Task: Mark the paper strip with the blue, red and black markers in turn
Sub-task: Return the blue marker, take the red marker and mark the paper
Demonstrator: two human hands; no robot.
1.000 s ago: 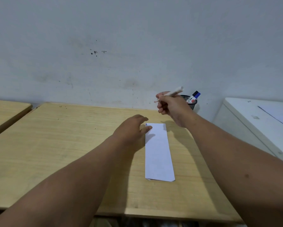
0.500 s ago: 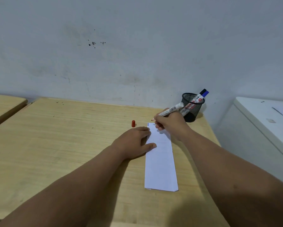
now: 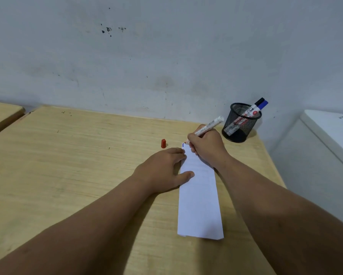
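Observation:
A white paper strip [image 3: 200, 203] lies lengthwise on the wooden desk [image 3: 67, 165], with a small blue mark at its far left corner. My left hand [image 3: 162, 169] presses flat on the strip's left edge, thumb on the paper. My right hand [image 3: 206, 145] grips an uncapped red marker [image 3: 209, 125], whose red tip touches the strip's far end beside the blue mark. The marker's red cap [image 3: 163, 143] stands on the desk just left of the strip. The blue and black markers [image 3: 256, 108] stick out of a black mesh cup [image 3: 240, 124].
The mesh cup stands at the desk's far right corner against the grey wall. A white cabinet [image 3: 329, 135] sits right of the desk. Another wooden desk [image 3: 2, 116] adjoins on the left.
My right hand has come down from the air to the strip's far end with the marker. My left hand left the red cap on the desk and settled flat on the paper.

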